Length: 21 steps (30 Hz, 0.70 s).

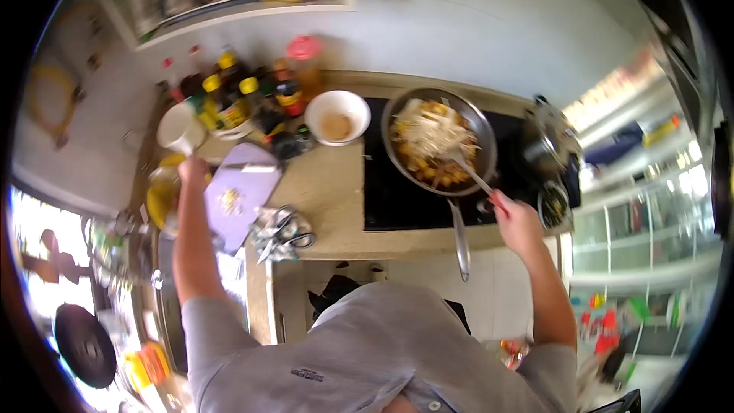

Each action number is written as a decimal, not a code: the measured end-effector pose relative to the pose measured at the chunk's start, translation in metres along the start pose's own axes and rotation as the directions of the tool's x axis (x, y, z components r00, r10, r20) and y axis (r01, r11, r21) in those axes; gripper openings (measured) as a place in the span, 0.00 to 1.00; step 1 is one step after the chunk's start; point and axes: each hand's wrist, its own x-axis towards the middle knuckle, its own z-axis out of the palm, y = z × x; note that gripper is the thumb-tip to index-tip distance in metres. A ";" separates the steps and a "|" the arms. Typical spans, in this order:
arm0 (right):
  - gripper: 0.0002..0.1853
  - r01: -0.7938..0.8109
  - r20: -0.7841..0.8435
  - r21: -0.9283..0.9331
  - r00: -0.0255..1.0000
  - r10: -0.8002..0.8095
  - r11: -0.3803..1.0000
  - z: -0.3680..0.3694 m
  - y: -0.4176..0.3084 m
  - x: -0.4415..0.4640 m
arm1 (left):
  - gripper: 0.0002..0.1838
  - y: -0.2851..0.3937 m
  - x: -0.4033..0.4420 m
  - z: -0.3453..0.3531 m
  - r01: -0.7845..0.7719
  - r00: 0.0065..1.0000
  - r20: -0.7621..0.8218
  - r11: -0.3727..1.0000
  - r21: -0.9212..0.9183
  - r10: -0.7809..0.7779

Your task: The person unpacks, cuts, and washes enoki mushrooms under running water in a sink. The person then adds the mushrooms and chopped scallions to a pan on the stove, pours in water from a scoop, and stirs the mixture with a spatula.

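Observation:
In the head view, my right hand (521, 222) is closed round the red handle of a spatula (475, 174). The spatula's head rests in the food in a steel frying pan (489, 149). Pale strips lie heaped over browned yellowish pieces (446, 173) there. The pan stands on the black cooktop, its handle pointing toward me. Out to the left, my left hand (194, 170) is closed on the handle of a white cup (180, 128). The cup is tilted, and its contents cannot be made out. A yellow bowl (158, 197) is just below that hand.
A purple cutting board (238, 203) carries a knife (251, 167) and chopped pale bits. Beside it lies a crumpled cloth (280, 232). Sauce bottles (228, 95) and a white bowl (353, 110) stand along the wall. A steel pot (544, 141) sits right of the pan.

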 end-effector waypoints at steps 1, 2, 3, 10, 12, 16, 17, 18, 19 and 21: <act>0.17 -0.027 -0.004 -0.022 1.000 0.027 0.999 0.001 -0.005 0.002 | 0.18 0.012 0.011 0.003 0.234 0.970 0.042 0.876 -0.422 -0.239; 0.17 -0.044 -0.008 -0.042 0.999 0.044 0.998 -0.002 -0.007 0.004 | 0.17 0.043 -0.005 0.007 0.333 0.934 0.032 0.833 -0.442 -0.357; 0.17 -0.085 -0.020 -0.065 0.996 0.084 0.994 -0.008 -0.003 0.001 | 0.14 0.039 0.010 0.002 0.355 0.934 0.150 0.804 -0.477 -0.323; 0.19 -0.113 -0.023 -0.002 0.993 0.113 0.994 0.013 -0.011 0.014 | 0.10 0.010 0.076 -0.013 0.154 0.967 0.252 0.743 -0.652 0.021; 0.19 -0.091 -0.037 0.028 0.995 0.092 0.996 0.031 -0.003 0.014 | 0.10 0.014 0.078 -0.021 0.170 0.958 0.286 0.743 -0.648 0.031; 0.19 -0.067 -0.126 0.124 0.989 0.082 0.990 0.019 0.003 0.020 | 0.09 0.044 0.034 -0.028 0.116 0.986 0.163 0.774 -0.623 -0.016; 0.19 -0.089 -0.106 0.174 0.988 0.108 0.981 0.013 0.000 0.020 | 0.09 0.048 0.026 -0.032 0.112 0.987 0.157 0.776 -0.621 -0.017; 0.19 -0.086 -0.105 0.178 0.989 0.106 0.980 0.011 -0.002 0.020 | 0.09 0.049 0.022 -0.035 0.093 0.988 0.154 0.770 -0.632 0.007; 0.19 -0.123 -0.087 0.208 0.986 0.143 0.970 0.009 -0.002 0.020 | 0.09 0.051 0.017 -0.036 0.075 0.988 0.153 0.763 -0.642 0.032; 0.19 -0.121 -0.103 0.309 0.982 0.160 0.943 0.009 0.003 0.018 | 0.10 0.052 0.004 -0.041 0.084 0.988 0.151 0.743 -0.664 0.023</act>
